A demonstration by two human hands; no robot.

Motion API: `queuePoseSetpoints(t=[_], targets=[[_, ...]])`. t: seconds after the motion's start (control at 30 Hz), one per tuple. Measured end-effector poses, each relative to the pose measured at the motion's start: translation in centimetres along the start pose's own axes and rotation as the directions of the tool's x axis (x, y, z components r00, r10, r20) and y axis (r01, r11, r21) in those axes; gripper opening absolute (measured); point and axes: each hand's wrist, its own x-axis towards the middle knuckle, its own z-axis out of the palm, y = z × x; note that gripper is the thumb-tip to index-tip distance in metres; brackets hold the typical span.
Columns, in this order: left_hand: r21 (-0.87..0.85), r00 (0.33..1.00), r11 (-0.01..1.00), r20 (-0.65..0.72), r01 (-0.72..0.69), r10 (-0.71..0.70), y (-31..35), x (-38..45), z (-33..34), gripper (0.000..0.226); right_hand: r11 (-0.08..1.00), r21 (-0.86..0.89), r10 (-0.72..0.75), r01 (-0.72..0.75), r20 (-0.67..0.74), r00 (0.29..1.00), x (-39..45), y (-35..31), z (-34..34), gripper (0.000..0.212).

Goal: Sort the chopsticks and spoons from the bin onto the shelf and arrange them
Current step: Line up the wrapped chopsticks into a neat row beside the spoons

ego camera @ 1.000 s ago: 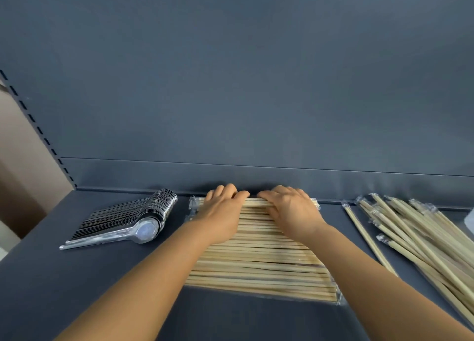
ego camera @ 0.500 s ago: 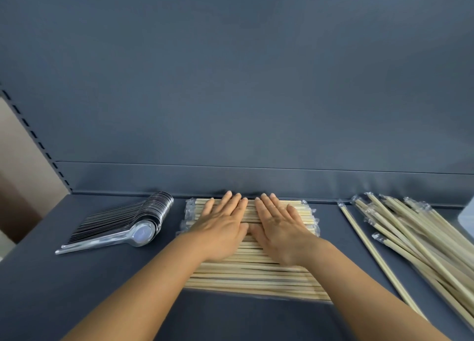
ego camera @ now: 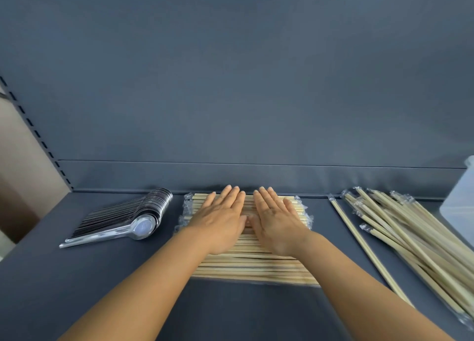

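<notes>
On the shelf (ego camera: 77, 289), nested spoons (ego camera: 123, 218) lay at the left. Beside them the left hand (ego camera: 220, 220) and right hand (ego camera: 275, 221) pressed flat, fingers straight, thumbs nearly touching, on the stacked chopsticks (ego camera: 254, 266). A loose pile (ego camera: 410, 238) lay askew to the right, with a white bin (ego camera: 459, 199) at the edge.

Pale wooden chopsticks (ego camera: 252, 266) in clear plastic, matt grey shelf (ego camera: 77, 284).
</notes>
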Motion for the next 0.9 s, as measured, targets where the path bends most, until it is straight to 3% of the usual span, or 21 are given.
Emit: queuePoseSetpoints(t=[0.23, 0.33, 0.5, 0.73, 0.9], targets=[[-0.014, 0.969, 0.998, -0.24, -0.064, 0.059, 5.9, -1.2, -2.1, 0.053, 1.0, -0.012, -0.015, 0.013, -0.237, 0.972, -4.2, 2.1, -1.7, 0.052], [-0.113, 0.944, 0.987, -0.322, -0.115, 0.073, 9.6, -1.5, -2.5, 0.046, 0.999, -0.023, 0.023, -0.033, -0.328, 0.944, -6.6, 4.0, -2.1, 0.047], [-0.309, 0.959, 0.941, -0.279, -0.141, 0.052, 15.6, -1.1, -1.9, 0.037, 0.982, -0.027, 0.163, -0.185, -0.357, 0.92, -10.6, 8.5, -2.8, 0.043], [-0.251, 0.989, 0.965, -0.143, -0.071, 0.036, 22.8, 0.5, 0.7, 0.047, 0.914, -0.069, 0.369, -0.4, -0.271, 0.889, -14.3, 14.0, -2.6, 0.049], [-0.227, 0.985, 0.974, -0.163, 0.021, -0.059, 25.1, 1.8, 1.5, 0.058, 0.909, -0.11, 0.364, -0.401, -0.256, 0.896, -14.9, 15.7, -2.5, 0.043]])
